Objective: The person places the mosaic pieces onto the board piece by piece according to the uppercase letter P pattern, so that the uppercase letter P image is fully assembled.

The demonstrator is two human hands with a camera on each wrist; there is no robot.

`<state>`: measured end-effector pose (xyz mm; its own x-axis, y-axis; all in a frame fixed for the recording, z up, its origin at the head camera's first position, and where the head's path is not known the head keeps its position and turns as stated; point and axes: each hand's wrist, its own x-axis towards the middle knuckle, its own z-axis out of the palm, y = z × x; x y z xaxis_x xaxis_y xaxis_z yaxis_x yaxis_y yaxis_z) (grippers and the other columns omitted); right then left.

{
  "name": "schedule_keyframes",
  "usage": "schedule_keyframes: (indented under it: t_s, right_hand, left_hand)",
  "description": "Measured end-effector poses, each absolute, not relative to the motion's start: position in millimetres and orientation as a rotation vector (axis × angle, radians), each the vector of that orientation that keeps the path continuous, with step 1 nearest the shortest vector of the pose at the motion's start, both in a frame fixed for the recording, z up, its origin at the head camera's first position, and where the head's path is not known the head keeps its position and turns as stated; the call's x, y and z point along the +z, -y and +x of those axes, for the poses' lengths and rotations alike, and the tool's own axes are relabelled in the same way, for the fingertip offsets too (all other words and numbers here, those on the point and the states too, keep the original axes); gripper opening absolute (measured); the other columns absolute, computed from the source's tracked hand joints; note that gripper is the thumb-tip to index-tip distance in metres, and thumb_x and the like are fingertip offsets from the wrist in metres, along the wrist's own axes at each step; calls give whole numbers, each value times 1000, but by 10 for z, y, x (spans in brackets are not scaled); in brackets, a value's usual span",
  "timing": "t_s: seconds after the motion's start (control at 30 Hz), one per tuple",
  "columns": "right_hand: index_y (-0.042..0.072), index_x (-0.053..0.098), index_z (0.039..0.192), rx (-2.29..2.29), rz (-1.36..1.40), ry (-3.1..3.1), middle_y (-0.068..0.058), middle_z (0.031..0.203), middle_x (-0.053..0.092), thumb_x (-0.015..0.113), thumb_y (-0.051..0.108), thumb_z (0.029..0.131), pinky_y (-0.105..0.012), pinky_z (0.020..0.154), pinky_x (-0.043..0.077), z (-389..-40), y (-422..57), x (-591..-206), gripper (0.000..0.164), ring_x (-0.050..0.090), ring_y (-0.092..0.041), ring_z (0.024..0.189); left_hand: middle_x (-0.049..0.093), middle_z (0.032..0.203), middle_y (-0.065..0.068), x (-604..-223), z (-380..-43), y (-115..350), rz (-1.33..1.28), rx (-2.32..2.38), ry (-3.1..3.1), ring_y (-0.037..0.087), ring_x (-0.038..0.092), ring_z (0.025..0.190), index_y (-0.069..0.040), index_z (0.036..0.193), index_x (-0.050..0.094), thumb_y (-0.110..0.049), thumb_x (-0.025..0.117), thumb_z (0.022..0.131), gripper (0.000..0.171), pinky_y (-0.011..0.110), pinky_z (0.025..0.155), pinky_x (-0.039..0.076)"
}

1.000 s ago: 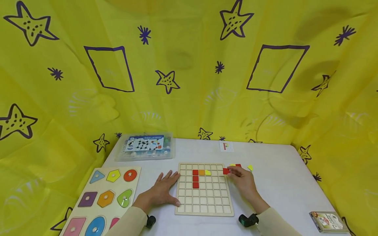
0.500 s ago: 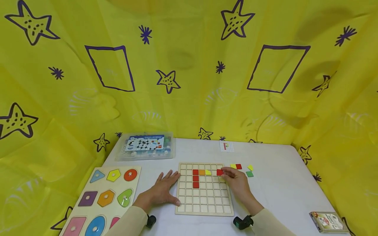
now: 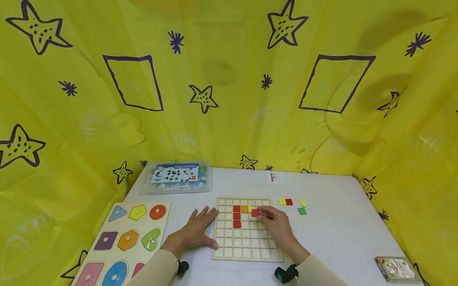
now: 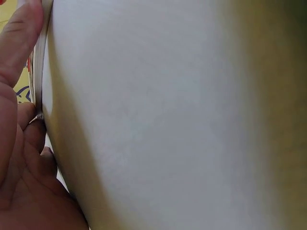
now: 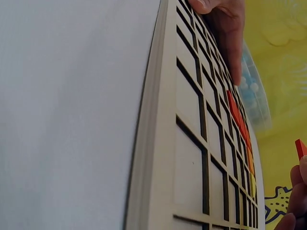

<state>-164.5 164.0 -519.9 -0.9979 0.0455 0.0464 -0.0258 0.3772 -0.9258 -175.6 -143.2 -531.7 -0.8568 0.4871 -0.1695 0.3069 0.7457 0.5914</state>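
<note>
A wooden grid board lies on the white table. My left hand rests at its left edge, thumb and fingertips touching the frame, fingers spread. Between thumb and fingers my right hand pinches a red square tile, held over the upper part of the grid; in the right wrist view the red tile shows above the board surface. Set in the grid are a column of red tiles, an orange tile and a yellow piece, partly covered by the held tile.
Right of the board lie yellow and red tiles, a yellow piece and a green tile. A pattern card lies behind. A clear plastic box, a shape puzzle and a small boxed deck stand around.
My right hand has carried the red tile leftward from the board's right edge to beside the yellow piece, uncovering the green tile. The left hand has stayed in place.
</note>
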Motion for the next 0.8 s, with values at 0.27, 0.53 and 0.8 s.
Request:
schedule_keyframes:
  t_s: [0.27, 0.53, 0.8]
  right_hand:
    - [9, 80, 109, 1754, 64, 2577, -3, 94, 74, 77, 0, 92, -18, 69, 56, -1589, -1472, -5248, 19, 65, -14, 86]
    - [9, 79, 107, 1728, 192, 2647, -2, 92, 74, 78, -2, 90, -18, 70, 55, -1522, -1354, -5343, 20, 64, -11, 84]
    - [10, 80, 106, 1541, 312, 2752, 5, 89, 71, 81, 2, 88, -19, 70, 54, -1462, -1275, -5411, 20, 61, -6, 81]
  left_hand:
    - [31, 173, 11, -5320, -1758, 1427, 601, 816, -2634, 36, 14, 164, -9, 165, 34, -48, 96, 70, 120, 61, 133, 0]
    - [31, 174, 9, -5338, -1768, 1408, 568, 819, -2633, 35, 13, 165, -12, 166, 34, -49, 96, 70, 120, 60, 133, 0]
    - [31, 174, 9, -5322, -1766, 1411, 568, 824, -2630, 36, 13, 165, -11, 166, 34, -49, 95, 70, 119, 61, 133, -1]
